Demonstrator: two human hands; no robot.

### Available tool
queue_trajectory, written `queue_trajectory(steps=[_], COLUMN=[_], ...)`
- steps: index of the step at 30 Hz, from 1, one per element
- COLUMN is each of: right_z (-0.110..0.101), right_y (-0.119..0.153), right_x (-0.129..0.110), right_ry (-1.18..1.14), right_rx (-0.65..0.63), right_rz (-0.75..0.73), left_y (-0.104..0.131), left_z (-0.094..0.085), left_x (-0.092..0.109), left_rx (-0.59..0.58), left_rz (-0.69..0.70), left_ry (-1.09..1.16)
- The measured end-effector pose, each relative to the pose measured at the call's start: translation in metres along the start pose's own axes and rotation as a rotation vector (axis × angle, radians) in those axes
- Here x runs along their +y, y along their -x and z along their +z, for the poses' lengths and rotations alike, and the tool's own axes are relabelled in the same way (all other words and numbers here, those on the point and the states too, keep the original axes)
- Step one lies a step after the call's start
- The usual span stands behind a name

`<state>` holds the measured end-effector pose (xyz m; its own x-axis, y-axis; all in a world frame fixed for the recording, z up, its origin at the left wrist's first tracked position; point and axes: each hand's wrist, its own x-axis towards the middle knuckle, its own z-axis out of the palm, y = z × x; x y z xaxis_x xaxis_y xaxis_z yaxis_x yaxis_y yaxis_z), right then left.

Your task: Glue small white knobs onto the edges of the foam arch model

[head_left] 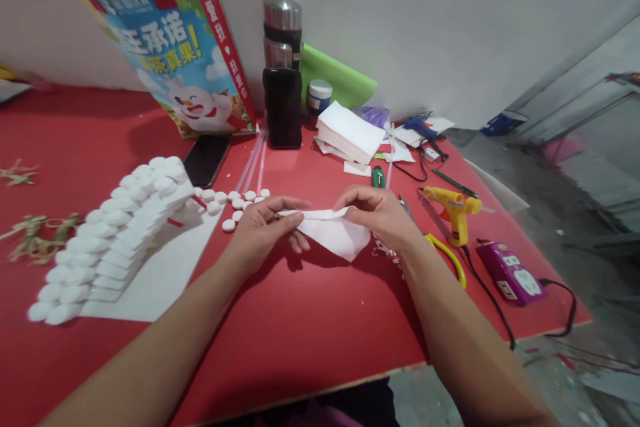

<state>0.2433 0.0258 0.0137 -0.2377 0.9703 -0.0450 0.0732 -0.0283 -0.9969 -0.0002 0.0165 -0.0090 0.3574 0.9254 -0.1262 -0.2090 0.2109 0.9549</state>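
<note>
White paper piece (334, 232) pinched between left hand (260, 227) and right hand (381, 215) — fingers closed on its top edge.

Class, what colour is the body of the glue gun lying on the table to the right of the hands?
Yellow: the yellow plastic glue gun, clearest in the head view.

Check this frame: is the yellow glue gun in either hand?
No. The yellow glue gun stands on the red table, while the left hand and right hand both pinch a white foam piece.
</note>
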Motion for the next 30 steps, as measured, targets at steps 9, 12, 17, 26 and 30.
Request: queue_trajectory(steps=[9, 12, 17, 26, 30], right_z=[-0.015, -0.008, 0.008, 0.007, 0.007], right_y=[0.0, 0.002, 0.004, 0.003, 0.005], right_x=[-0.004, -0.008, -0.003, -0.001, -0.004], right_ry=[-0.094, -0.011, 0.2, 0.168, 0.188], right_rx=[0.051, -0.008, -0.185, -0.106, -0.043], right_rz=[-0.009, 0.017, 0.137, 0.179, 0.074], left_y=[-0.001, 0.001, 0.003, -0.002, -0.003], left_z=[-0.005, -0.001, 0.007, 0.004, 0.0], left_x=[0.004, 0.004, 0.004, 0.001, -0.001], left_rx=[-0.035, -0.038, -0.037, -0.021, 0.01], left_rz=[-0.022, -0.05, -0.079, -0.053, -0.003], left_ry=[-0.033, -0.046, -0.064, -0.075, -0.019])
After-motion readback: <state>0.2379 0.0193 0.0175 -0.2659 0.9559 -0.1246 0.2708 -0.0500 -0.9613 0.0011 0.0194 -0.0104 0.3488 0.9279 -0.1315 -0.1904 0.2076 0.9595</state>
